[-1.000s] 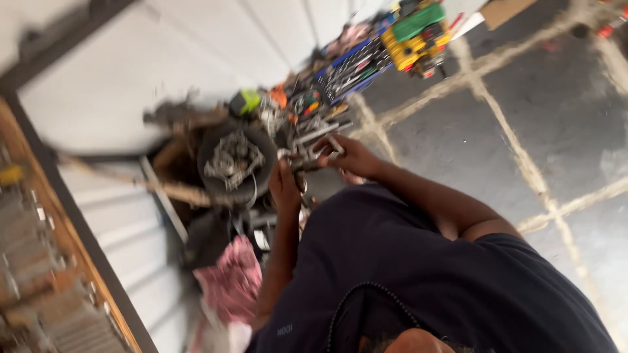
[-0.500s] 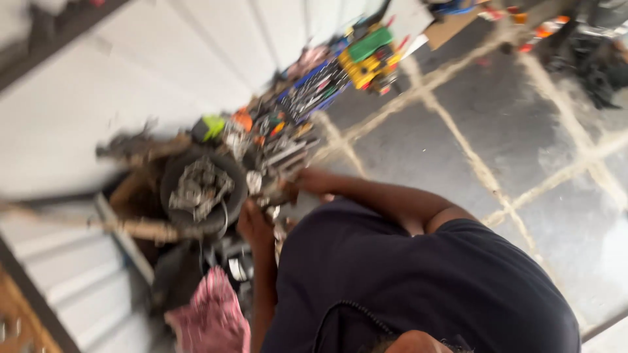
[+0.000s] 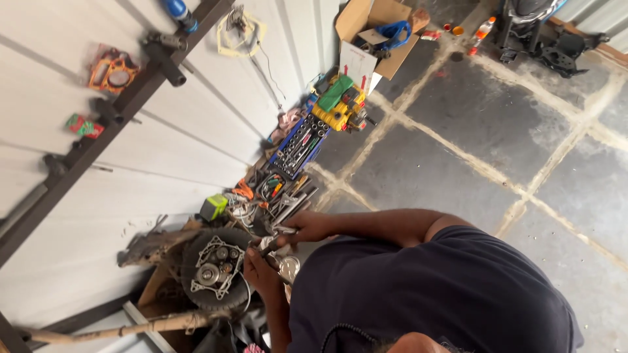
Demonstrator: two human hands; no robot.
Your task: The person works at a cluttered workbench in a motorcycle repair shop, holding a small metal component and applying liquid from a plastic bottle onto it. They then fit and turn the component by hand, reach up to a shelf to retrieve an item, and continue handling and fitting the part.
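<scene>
Here, on the far left of my view, I see a pale corrugated wall (image 3: 98,189) with a dark slanted rail (image 3: 124,108) carrying a few hung parts, among them an orange gasket (image 3: 112,70). Lower down, a round engine part (image 3: 214,268) with small gears showing sits in a tyre-like ring on the floor, and a rough wooden stick (image 3: 124,327) lies just below it. Just right of that engine part is the left hand (image 3: 256,271), its fingers curled shut around the lower end of a metal tool (image 3: 268,244). The right hand (image 3: 307,227) sits a little higher and to the right, closed on the upper end of the same tool, so both hands grip it close together, just beside the engine part. A shiny round metal piece (image 3: 288,267) lies right below the hands; I cannot tell whether it touches them. Behind the hands, a heap of hand tools (image 3: 275,193) runs along the wall to a blue socket tray (image 3: 299,145), a yellow and green toolbox (image 3: 340,104) and an open cardboard box (image 3: 376,33). To the right lies grey paved floor (image 3: 497,124).
</scene>
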